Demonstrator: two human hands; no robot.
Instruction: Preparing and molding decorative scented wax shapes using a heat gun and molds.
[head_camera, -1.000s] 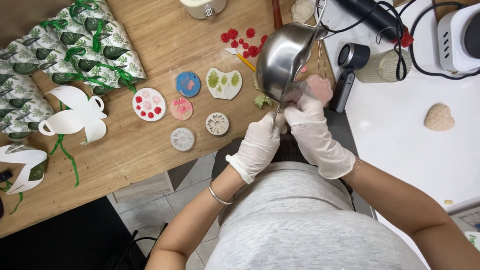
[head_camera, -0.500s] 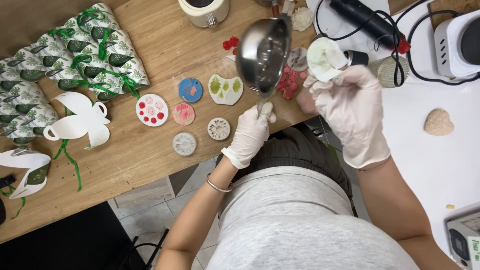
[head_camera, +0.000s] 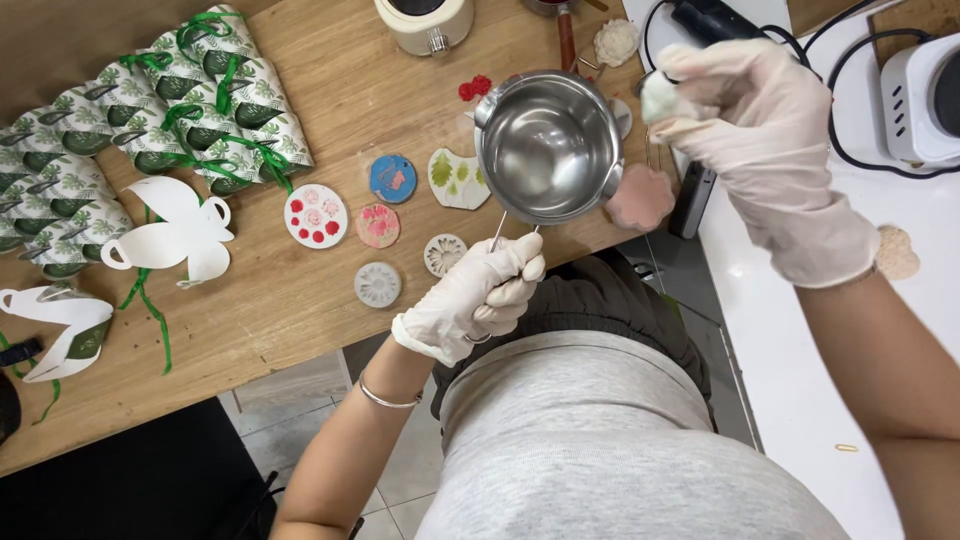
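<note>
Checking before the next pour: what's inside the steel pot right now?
The steel pot, held by the left hand, shows only bare shiny metal inside. The table beneath it is covered.

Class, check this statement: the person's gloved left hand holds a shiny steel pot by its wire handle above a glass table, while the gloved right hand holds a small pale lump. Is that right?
Not quite. In the head view the table is brown wood, not glass. The rest stands: the gloved left hand holds the shiny steel pot by its wire handle, and the gloved right hand holds a small pale lump.
</note>
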